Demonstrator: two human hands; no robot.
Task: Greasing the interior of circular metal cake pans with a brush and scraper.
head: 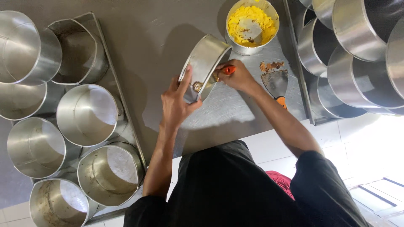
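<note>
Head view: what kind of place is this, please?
Probably a bakery or commercial kitchen. Many round metal cake tins stand on trays on a steel worktop, a bowl of yellow batter or butter is nearby, and the left hand holds one tin tilted.

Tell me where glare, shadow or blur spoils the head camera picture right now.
Head view: the floor at lower right is blown out to white; the person's shadow darkens the steel table around the tilted round tin; bright reflections streak the stacked tins at upper right; the left hand, right hand and bowl of yellow mixture stay sharp enough to read.
</note>
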